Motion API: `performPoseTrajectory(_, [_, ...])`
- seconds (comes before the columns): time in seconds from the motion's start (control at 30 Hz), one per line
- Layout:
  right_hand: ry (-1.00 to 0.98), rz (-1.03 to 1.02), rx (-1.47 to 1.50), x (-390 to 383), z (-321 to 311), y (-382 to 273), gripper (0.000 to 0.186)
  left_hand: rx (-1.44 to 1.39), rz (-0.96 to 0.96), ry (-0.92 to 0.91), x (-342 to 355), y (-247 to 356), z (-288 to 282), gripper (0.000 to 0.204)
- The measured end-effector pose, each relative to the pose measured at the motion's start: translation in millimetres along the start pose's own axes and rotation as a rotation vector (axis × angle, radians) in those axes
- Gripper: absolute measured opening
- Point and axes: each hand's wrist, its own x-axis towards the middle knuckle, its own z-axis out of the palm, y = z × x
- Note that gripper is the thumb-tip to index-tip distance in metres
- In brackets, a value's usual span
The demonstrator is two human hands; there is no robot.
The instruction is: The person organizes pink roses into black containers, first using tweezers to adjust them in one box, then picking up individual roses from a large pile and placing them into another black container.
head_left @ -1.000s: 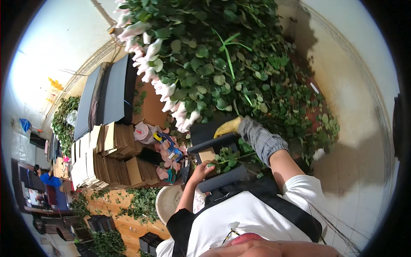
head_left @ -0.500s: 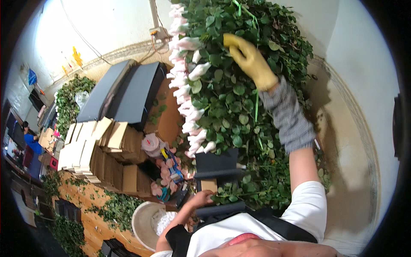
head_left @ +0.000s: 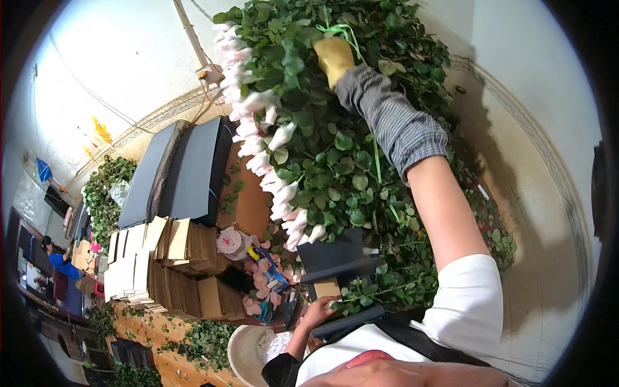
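Observation:
A tall heap of leafy green rose stems (head_left: 342, 155) fills the middle, its pale pink-white wrapped heads (head_left: 255, 138) lined up along the left side. My right hand (head_left: 335, 61), in a yellow glove with a grey checked sleeve, reaches into the upper leaves beside a green tie (head_left: 342, 31). Its fingers are hidden in the foliage. Low in front of me my bare left hand (head_left: 318, 312) is closed at the edge of a brown cardboard piece (head_left: 327, 288) in a black stand (head_left: 332, 253). Leafy stems touch its fingertips; what it grips is unclear.
Stacks of folded cardboard (head_left: 167, 277) stand left, below large dark panels (head_left: 193, 171). Pink petals, a blue tool (head_left: 276, 278) and teal-handled scissors (head_left: 264, 313) lie near the stand. A white bucket (head_left: 242, 355) sits lower left. Far left, a person in blue (head_left: 63, 263) is seated.
My right hand has moved a little left and down into the leaves, its fingers now out of sight. The view has shifted. My left hand stays at the cardboard.

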Motion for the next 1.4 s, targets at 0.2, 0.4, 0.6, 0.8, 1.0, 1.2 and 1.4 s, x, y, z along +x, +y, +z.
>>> performPoseTrajectory(0.2, [-0.022,-0.193,0.546,-71.8,-39.1,-8.3,0.023,0.011,0.012,0.092,-11.2,-10.2,-3.9,0.04])
performPoseTrajectory(0.4, [-0.482,0.272,0.847,-148.5,-119.0,-2.3,0.028,-0.001,0.08,0.067,-13.1,-16.3,-0.9,0.037])
performPoseTrajectory(0.6, [-0.219,-0.757,-0.33,-210.2,-84.0,-34.5,0.059,0.001,-0.004,0.062,-17.3,-18.9,0.0,0.038])
performPoseTrajectory(0.8, [-0.537,-0.472,-0.502,-232.6,-46.0,-13.1,0.026,-0.02,0.125,0.104,-7.7,-16.7,3.8,0.038])
performPoseTrajectory(1.0, [-0.582,-0.479,-0.554,-300.8,-58.8,-14.2,0.023,-0.06,0.121,0.126,-13.6,-22.4,1.9,0.039])
performPoseTrajectory(1.2, [-0.461,0.138,-0.258,-430.2,-47.6,168.1,0.035,-0.064,0.124,0.1,3.2,-14.0,15.4,0.04])
performPoseTrajectory(1.4, [-0.057,-0.258,-0.062,-382.7,-140.5,58.3,0.011,-0.069,0.098,0.111,-14.0,-31.2,3.9,0.038])
